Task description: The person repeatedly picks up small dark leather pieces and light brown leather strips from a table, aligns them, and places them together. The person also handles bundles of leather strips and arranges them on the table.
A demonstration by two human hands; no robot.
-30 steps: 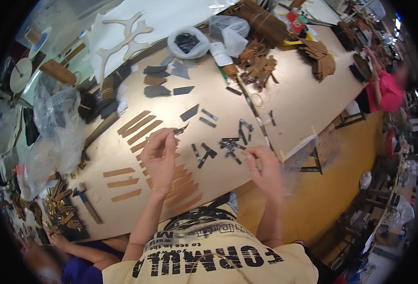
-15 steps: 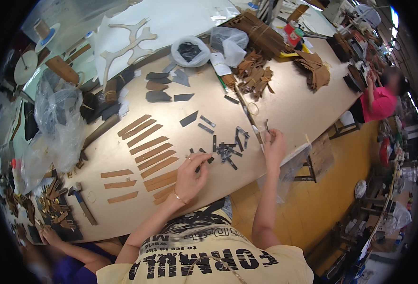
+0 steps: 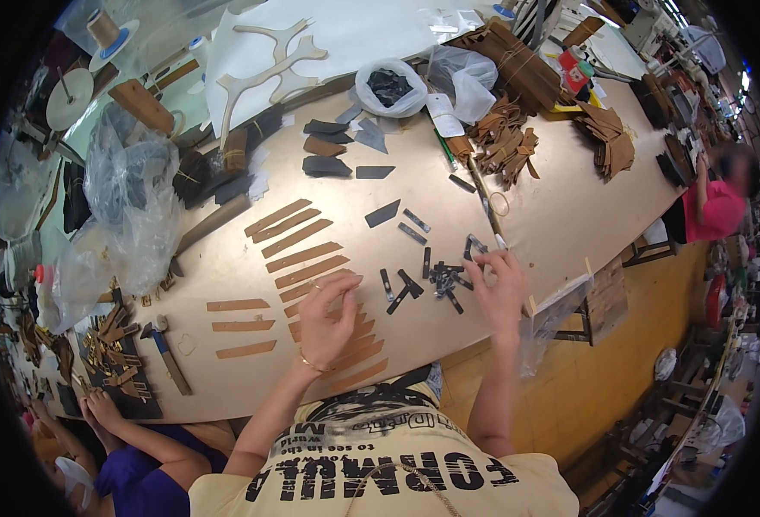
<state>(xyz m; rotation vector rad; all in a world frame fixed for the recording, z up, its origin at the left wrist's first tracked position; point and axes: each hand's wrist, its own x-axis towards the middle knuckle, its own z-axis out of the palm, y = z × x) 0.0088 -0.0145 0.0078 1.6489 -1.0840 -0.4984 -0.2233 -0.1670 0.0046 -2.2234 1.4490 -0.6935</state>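
Observation:
My left hand (image 3: 328, 319), loosely curled with thumb and fingertips apart, hovers over the row of brown leather strips (image 3: 298, 254). Nothing shows in it. My right hand (image 3: 496, 289) is at the right side of a small heap of short dark strips (image 3: 443, 277). Its fingers are bent and apart, and I see nothing held between them. Between my hands a few loose dark strips (image 3: 404, 289) lie on the table. Two more dark strips (image 3: 412, 231) and a wider dark piece (image 3: 383, 214) lie farther up.
A hammer (image 3: 171, 362) lies at the left, by a dark board with small leather pieces. Behind are a white plastic bag (image 3: 391, 89), brown leather bundles (image 3: 604, 142) and a clear bag (image 3: 126, 189). A person in purple (image 3: 147, 465) works at lower left.
My left hand has drawn back left from the loose dark strips to the brown ones. My right hand has come down to the heap; the dark strip it held up no longer shows. The view has shifted.

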